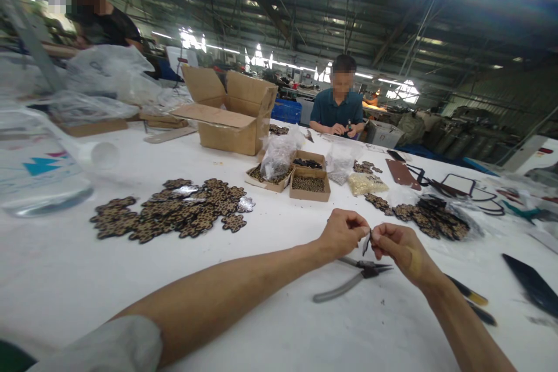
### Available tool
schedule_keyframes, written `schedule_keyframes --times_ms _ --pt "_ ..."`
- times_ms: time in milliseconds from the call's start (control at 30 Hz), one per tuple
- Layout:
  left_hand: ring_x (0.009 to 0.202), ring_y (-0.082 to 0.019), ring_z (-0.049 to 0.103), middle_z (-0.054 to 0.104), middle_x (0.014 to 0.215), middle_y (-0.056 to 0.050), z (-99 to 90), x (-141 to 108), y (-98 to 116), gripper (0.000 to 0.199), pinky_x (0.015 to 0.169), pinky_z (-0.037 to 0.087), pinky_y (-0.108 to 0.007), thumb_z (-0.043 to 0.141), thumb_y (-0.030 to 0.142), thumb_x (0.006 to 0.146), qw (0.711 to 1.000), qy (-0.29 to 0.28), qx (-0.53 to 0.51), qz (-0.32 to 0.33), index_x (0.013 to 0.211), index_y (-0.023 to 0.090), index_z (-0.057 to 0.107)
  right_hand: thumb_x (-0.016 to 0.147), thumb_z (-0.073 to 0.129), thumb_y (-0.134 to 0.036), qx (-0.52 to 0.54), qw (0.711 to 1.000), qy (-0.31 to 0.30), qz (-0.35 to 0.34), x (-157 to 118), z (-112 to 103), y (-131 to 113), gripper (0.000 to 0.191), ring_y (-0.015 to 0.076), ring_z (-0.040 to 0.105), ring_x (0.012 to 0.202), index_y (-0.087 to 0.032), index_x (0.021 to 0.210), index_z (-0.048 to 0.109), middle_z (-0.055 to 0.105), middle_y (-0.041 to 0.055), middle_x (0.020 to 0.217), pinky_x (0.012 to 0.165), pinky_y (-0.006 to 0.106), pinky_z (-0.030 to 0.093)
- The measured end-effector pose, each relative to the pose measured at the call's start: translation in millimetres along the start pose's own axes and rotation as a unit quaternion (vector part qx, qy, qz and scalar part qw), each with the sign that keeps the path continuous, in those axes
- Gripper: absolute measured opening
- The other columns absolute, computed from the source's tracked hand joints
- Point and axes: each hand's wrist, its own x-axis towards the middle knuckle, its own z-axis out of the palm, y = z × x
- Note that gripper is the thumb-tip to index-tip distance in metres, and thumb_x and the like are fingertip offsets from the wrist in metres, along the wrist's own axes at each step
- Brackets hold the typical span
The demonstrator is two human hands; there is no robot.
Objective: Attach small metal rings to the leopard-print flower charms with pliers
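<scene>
My left hand (344, 233) and my right hand (397, 247) meet above the white table, each with fingers pinched on a small dark patterned piece (367, 242) seen edge-on. Fingers cover much of it. Grey-handled pliers (344, 288) lie just below my hands, jaws pointing right. To the left spreads a pile of leopard-print flower-shaped pieces (196, 209). Beyond my hands stand small cardboard boxes of tiny metal parts (308, 184).
A second patterned pile (425, 215) lies right, near black frames (460, 186). Yellow-and-black handled tools (473, 293) sit beside my right forearm. An open carton (231, 128) stands behind. A person (336, 106) sits across the table; another person (104, 26) is at upper left.
</scene>
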Motion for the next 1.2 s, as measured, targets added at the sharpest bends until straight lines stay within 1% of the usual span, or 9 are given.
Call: schedule_keyframes --times_ms 133,267,500,633,800,867,967,1067,1200 --pt "0.048 -0.009 0.052 0.063 0.061 -0.001 0.2 1 -1 0.016 0.046 0.045 -0.021 0.069 0.025 0.073 1.000 -0.004 -0.011 -0.012 0.078 0.010 0.071 0.083 0.073 -0.043 -0.037 0.998 0.035 -0.029 1 -1 -4 0.026 0.0155 0.053 0.059 -0.018 0.084 0.067 0.061 0.0016 0.065 0.058 0.029 0.042" --pt "0.053 -0.009 0.054 0.065 0.064 -0.002 -0.8 0 0 0.015 0.050 0.043 -0.019 0.068 0.024 0.073 0.999 -0.007 0.031 0.010 0.077 0.010 0.073 0.082 0.073 -0.047 -0.085 0.995 0.048 -0.035 1 -2 -5 0.030 0.0156 0.051 0.059 -0.018 0.082 0.066 0.059 0.0017 0.067 0.056 0.029 0.042" --pt "0.056 -0.010 0.053 0.065 0.062 -0.001 -0.8 -3 4 0.014 0.054 0.042 -0.021 0.069 0.023 0.072 0.997 -0.020 0.074 0.031 0.077 0.012 0.075 0.084 0.070 -0.049 -0.169 0.984 0.018 -0.046 -2 -10 -2 0.031 0.0147 0.047 0.059 -0.018 0.081 0.065 0.054 -0.0002 0.064 0.053 0.028 0.037" --pt "0.055 -0.010 0.053 0.064 0.060 -0.001 0.0 -3 4 0.013 0.054 0.042 -0.021 0.070 0.023 0.071 0.998 -0.040 0.055 0.017 0.077 0.012 0.075 0.082 0.073 -0.049 -0.163 0.986 -0.001 -0.039 -3 -13 0 0.032 0.0138 0.043 0.058 -0.019 0.080 0.064 0.052 -0.0009 0.063 0.052 0.027 0.034" --pt "0.052 -0.010 0.053 0.061 0.060 -0.001 0.8 -2 2 0.019 0.051 0.045 -0.023 0.074 0.027 0.069 0.996 -0.067 -0.058 -0.019 0.079 0.011 0.072 0.081 0.072 -0.053 -0.115 0.993 0.008 -0.026 -3 -12 -3 0.035 0.0149 0.046 0.058 -0.020 0.081 0.063 0.054 -0.0003 0.064 0.054 0.029 0.038" --pt "0.062 -0.012 0.058 0.066 0.070 -0.004 0.8 -1 3 0.024 0.059 0.049 -0.026 0.078 0.025 0.064 0.989 -0.061 -0.134 -0.029 0.083 0.010 0.072 0.084 0.069 -0.054 -0.105 0.994 0.013 -0.028 -4 -11 -5 0.035 0.0147 0.046 0.058 -0.020 0.080 0.063 0.054 0.0001 0.064 0.055 0.029 0.038" --pt "0.084 -0.017 0.064 0.071 0.091 -0.009 -0.7 0 4 0.043 0.079 0.050 -0.031 0.084 0.019 0.058 0.967 -0.072 -0.238 -0.057 0.099 0.012 0.073 0.087 0.068 -0.051 -0.081 0.996 0.020 -0.038 -5 -9 -8 0.033 0.0134 0.044 0.057 -0.019 0.081 0.062 0.054 0.0004 0.067 0.054 0.028 0.035" --pt "0.090 -0.019 0.065 0.070 0.096 -0.011 -4.4 -1 6 0.047 0.084 0.048 -0.034 0.086 0.022 0.060 0.937 -0.137 -0.300 -0.110 0.103 0.012 0.073 0.087 0.068 -0.050 -0.065 0.997 0.022 -0.036 -6 -6 -8 0.032 0.0112 0.037 0.054 -0.019 0.082 0.061 0.050 -0.0011 0.068 0.050 0.027 0.028" --pt "0.082 -0.020 0.066 0.070 0.089 -0.010 -10.6 0 6 0.043 0.077 0.048 -0.036 0.086 0.027 0.062 0.906 -0.199 -0.331 -0.173 0.099 0.011 0.072 0.089 0.066 -0.049 -0.098 0.994 0.022 -0.046 -8 -4 -8 0.031 0.0107 0.032 0.054 -0.020 0.083 0.059 0.044 -0.0034 0.065 0.050 0.027 0.021"
